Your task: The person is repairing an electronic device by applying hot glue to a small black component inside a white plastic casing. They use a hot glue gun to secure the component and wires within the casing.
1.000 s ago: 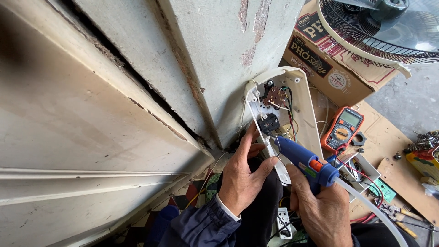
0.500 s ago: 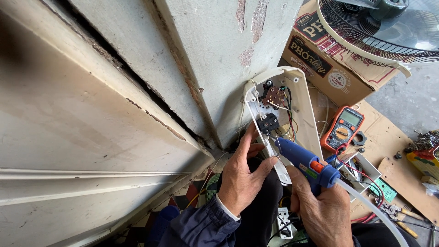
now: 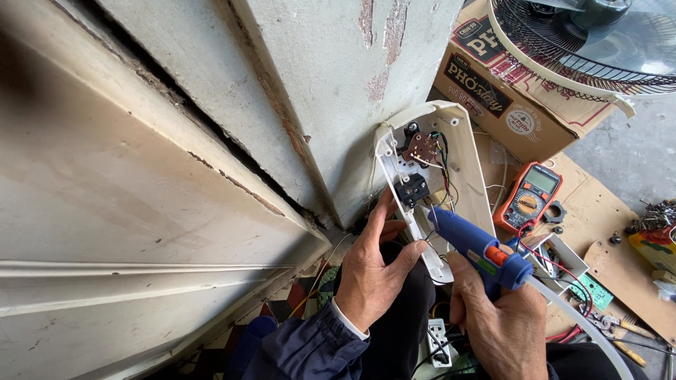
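A white plastic housing (image 3: 466,156) stands open, showing a brown switch part, a black block and coloured wires inside. My left hand (image 3: 377,271) grips its lower left edge, thumb on the rim. My right hand (image 3: 503,325) holds a blue glue gun (image 3: 477,248) with an orange trigger and a white glue stick trailing from its back. The nozzle points up-left and sits just below the black block inside the housing.
An orange multimeter (image 3: 528,198) lies on cardboard to the right. A printed cardboard box (image 3: 507,105) and a fan grille (image 3: 584,49) are behind it. Loose parts and tools lie at the right edge (image 3: 651,232). A white power strip (image 3: 440,341) sits by my legs. A painted wall fills the left.
The glue gun's nozzle has edged slightly toward the housing's inside; both hands otherwise keep their grips and places.
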